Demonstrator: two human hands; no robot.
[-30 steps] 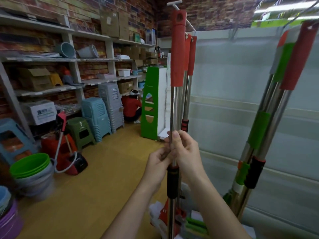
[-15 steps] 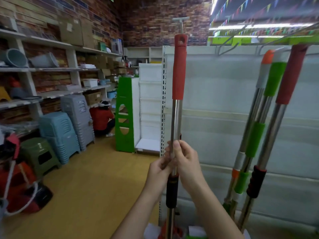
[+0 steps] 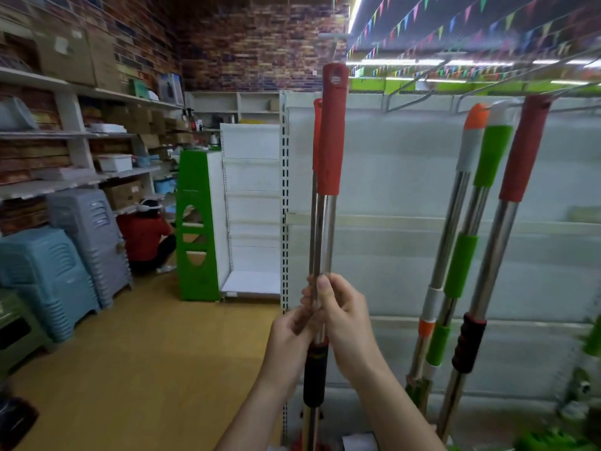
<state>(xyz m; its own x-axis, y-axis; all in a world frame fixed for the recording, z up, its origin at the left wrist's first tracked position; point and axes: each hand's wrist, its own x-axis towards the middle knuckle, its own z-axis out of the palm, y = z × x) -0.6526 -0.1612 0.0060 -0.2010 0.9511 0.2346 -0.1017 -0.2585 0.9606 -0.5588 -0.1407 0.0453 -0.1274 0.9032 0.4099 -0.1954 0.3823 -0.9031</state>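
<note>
A steel mop pole with a red top grip [image 3: 331,131] and a black collar lower down stands upright in front of me. My left hand [image 3: 289,333] and my right hand [image 3: 344,317] both grip its steel shaft just above the black collar, my right thumb lying up along the shaft. A second red-topped pole [image 3: 316,138] stands close behind it, mostly hidden.
Three more poles lean at the right against a white shelf panel [image 3: 406,177]: orange-grey [image 3: 461,203], green [image 3: 487,164], red with black collar [image 3: 517,164]. Stacked plastic stools [image 3: 48,275] and wall shelves stand at left. A person in red [image 3: 143,236] crouches beyond, by a green stand [image 3: 195,222].
My view has swung to the right and upward. The buckets and red floor gear at left have left the frame. Both hands keep their grip on the pole.
</note>
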